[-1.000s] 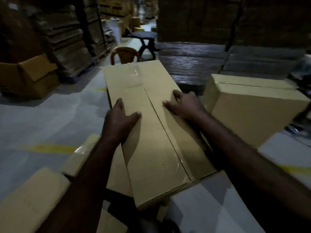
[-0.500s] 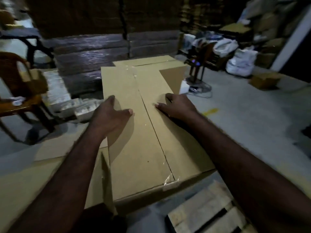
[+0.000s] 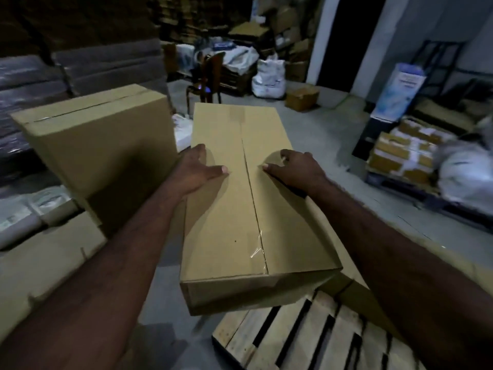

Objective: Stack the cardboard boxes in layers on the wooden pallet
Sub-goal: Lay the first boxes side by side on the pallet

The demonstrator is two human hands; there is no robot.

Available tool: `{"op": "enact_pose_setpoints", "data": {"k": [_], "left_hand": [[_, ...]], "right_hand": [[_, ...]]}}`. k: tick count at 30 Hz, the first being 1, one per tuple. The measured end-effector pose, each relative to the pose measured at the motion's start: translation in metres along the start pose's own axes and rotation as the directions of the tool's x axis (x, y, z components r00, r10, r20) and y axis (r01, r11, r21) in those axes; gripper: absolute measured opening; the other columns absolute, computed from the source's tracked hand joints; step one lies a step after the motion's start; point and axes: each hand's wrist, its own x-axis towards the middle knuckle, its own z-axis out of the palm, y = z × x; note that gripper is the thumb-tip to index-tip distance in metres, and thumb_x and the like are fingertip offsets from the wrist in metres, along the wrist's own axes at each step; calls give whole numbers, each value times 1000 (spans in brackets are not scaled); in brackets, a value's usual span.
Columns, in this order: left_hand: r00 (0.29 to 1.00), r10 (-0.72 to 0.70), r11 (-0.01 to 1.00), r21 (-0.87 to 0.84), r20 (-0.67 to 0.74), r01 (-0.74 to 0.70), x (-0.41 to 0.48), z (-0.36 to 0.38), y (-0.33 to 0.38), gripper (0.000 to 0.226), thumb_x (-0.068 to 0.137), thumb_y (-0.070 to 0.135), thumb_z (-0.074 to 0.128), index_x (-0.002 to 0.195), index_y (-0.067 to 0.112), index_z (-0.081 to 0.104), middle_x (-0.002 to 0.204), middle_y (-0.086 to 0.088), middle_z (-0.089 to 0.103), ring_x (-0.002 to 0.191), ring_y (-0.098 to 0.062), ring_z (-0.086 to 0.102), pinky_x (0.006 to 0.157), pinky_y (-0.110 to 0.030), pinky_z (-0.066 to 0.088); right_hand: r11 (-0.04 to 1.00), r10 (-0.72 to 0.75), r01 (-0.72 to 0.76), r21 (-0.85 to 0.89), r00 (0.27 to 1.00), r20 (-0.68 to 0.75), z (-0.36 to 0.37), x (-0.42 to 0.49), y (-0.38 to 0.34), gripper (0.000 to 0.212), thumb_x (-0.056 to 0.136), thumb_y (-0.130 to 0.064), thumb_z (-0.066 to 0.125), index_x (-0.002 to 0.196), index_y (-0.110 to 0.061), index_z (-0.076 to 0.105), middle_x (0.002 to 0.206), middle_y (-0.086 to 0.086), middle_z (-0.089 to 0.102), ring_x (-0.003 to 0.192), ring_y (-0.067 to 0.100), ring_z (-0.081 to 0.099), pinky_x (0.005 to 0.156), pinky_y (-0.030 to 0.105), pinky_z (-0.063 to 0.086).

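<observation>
I hold a long taped cardboard box [image 3: 240, 209] in the air, lengthwise in front of me. My left hand [image 3: 194, 169] grips its left side with the thumb lying on top. My right hand [image 3: 296, 169] grips the right side, thumb also on the lid. The wooden pallet [image 3: 306, 337] lies on the floor at the bottom right, its slats bare, just below the box's near end. Another cardboard box [image 3: 354, 292] shows partly under my right forearm at the pallet's far edge. A larger box [image 3: 101, 145] stands to the left.
Flat cardboard [image 3: 40, 263] lies at the lower left. A wooden chair [image 3: 208, 76], white sacks [image 3: 269, 76] and a small box [image 3: 301, 97] stand on the grey floor ahead. A loaded pallet [image 3: 400, 156] sits at the right. Wrapped stacks fill the back left.
My view has swung right while both hands carried the box along. The wooden pallet has come further into view under the box's near end, and the large box now stands at the left.
</observation>
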Motion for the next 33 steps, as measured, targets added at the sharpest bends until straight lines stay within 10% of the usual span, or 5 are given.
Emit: {"op": "enact_pose_setpoints", "data": {"k": [4, 22, 33], "left_hand": [[995, 85, 996, 28, 60, -86, 38, 40, 27, 107, 65, 58, 86, 152, 19, 37, 151, 1, 45, 128, -19, 49, 105, -37, 46], [911, 195, 969, 74, 363, -237, 358, 183, -1, 98, 78, 43, 81, 157, 18, 28, 161, -1, 30, 144, -16, 33, 103, -17, 26], [849, 69, 959, 199, 524, -200, 520, 264, -59, 109, 76, 38, 85, 159, 15, 18, 161, -9, 28, 145, -25, 32, 112, -31, 29]], "right_hand": [[994, 105, -104, 29, 993, -49, -16, 8, 48, 93, 68, -90, 41, 133, -24, 53, 131, 15, 59, 118, 31, 52, 88, 40, 47], [848, 521, -506, 159, 850, -76, 63, 221, 151, 83, 83, -73, 59, 147, -25, 41, 135, 20, 45, 115, 37, 56, 92, 41, 49], [658, 718, -712, 244, 692, 83, 164, 340, 186, 76, 82, -67, 64, 142, -28, 41, 133, 19, 46, 117, 39, 54, 97, 45, 51]]}}
